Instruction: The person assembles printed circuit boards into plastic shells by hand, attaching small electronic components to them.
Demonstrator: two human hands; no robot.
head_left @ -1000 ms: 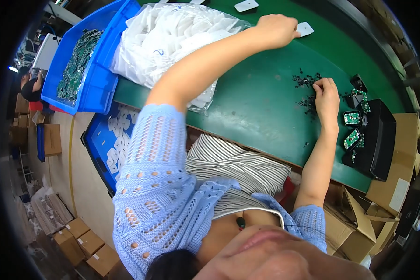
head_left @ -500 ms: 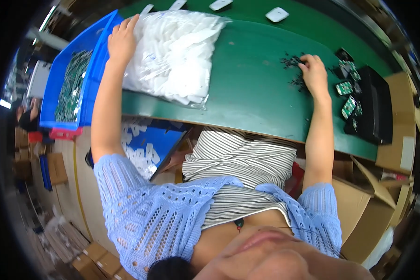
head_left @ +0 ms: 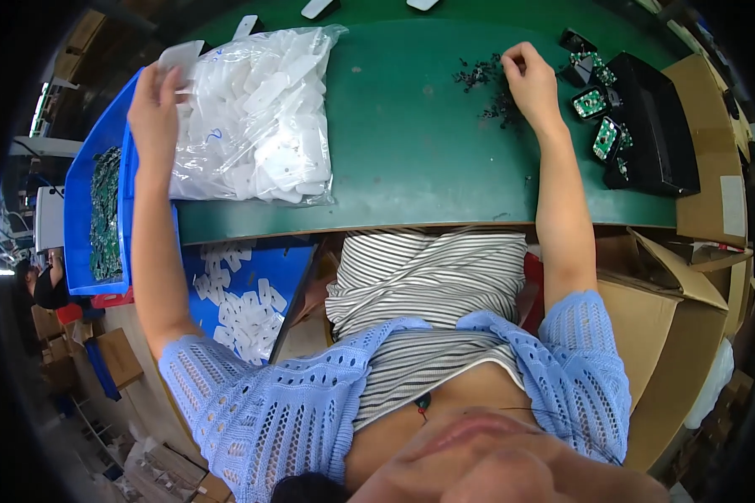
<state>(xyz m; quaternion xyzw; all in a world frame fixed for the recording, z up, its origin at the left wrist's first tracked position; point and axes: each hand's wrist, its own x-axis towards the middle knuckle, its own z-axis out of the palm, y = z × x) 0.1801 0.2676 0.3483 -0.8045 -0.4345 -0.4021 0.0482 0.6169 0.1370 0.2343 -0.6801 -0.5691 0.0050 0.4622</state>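
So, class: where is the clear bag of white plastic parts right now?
The clear bag lies on the green table, far left in the head view, beside the blue bin.

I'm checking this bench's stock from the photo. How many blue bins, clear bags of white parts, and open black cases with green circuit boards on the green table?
Blue bins: 2, one by the left hand holding green boards, one under the table holding white parts
Clear bags of white parts: 1
Open black cases with green boards: 3 visible
Total: 6
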